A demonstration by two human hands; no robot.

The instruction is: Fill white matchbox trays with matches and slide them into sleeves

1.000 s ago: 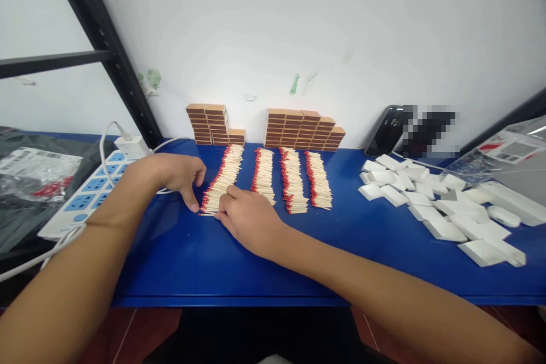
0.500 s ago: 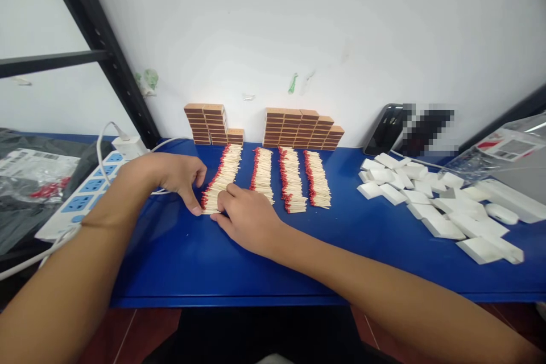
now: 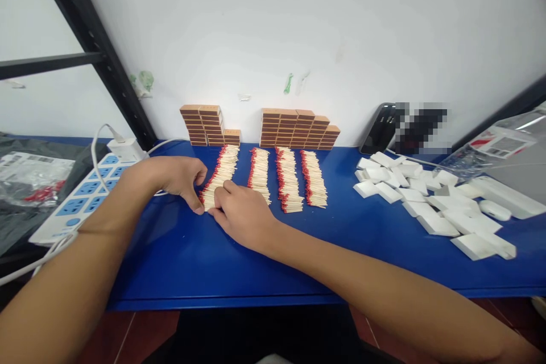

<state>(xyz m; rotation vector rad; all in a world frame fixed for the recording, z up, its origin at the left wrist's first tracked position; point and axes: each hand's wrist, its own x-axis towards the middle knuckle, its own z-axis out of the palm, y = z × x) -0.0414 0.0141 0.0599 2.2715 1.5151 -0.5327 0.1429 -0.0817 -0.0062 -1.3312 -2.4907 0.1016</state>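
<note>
Between the hands, matches lie crosswise, heads left.

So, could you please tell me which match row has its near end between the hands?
The leftmost row: its near end sits between left hand and right hand; the other three rows don't.

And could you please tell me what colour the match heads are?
The match heads are red, seen best in the head view.

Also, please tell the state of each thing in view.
Left hand: thumb and fingers apart, beside leftmost match row
Right hand: fingers curled, at that row's near end
Other match rows: red heads leftward
Matchboxes: stacked
White blocks: scattered, some overlapping
Power strip: adapter plugged in
Black device: tilted
</note>
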